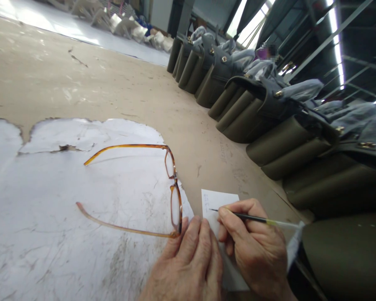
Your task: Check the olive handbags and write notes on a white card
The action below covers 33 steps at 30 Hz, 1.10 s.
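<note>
My right hand (253, 246) pinches a thin dark pen (252, 217), its tip over a small white paper (219, 198) that bears faint writing near its top left. Beside it, my left hand (191, 259) lies flat with fingers stretched out along the paper's left edge and holds nothing. Brown-framed eyeglasses (176, 179) rest with arms spread to the left; their lower hinge touches or nearly touches my left fingers. Under the glasses is a large torn white sheet (81, 184), scuffed and stained.
Dark green bags (244, 113) with plastic-wrapped handles stand in a row along the right side of the tan table (125, 92). Pale items (122, 23) lie in a row at the far left. Part of a person (266, 52) shows behind the bags.
</note>
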Tool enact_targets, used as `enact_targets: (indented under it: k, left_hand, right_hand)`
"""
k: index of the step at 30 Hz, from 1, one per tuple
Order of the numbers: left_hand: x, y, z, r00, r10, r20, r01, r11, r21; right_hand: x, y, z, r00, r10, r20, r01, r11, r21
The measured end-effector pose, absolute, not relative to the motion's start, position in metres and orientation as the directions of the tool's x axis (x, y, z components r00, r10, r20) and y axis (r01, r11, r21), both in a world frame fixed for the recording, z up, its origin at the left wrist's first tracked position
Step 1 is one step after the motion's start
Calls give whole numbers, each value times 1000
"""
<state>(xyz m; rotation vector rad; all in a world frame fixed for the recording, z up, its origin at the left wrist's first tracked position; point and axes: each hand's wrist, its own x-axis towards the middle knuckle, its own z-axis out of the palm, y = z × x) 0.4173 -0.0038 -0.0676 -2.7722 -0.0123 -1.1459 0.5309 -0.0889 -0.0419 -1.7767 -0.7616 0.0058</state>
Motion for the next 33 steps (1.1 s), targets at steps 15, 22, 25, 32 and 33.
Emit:
enact_targets:
  k: [15,22,25,32,33]
  left_hand:
    - [418,-4,-68,703,-57,709,66,-987,-144]
    - [418,-3,-66,702,-53,710,66,-988,-138]
    - [417,-3,-67,707,-53,705,63,-988,-138]
    - [417,-5,-67,700,-29,713,70,-992,-109]
    - [417,-5,-67,699,-30,714,69,-992,-110]
  right_hand:
    - [531,-88,-41,750,519,409,546,-137,-827]
    - [529,-87,-37,740,523,423,570,-153,-807]
    - [529,-87,-38,740,518,429,588,-189,-786]
    - [530,-88,-42,764,474,437,576,-199,-793]
    - [530,-88,-42,769,477,426,565,-193,-803]
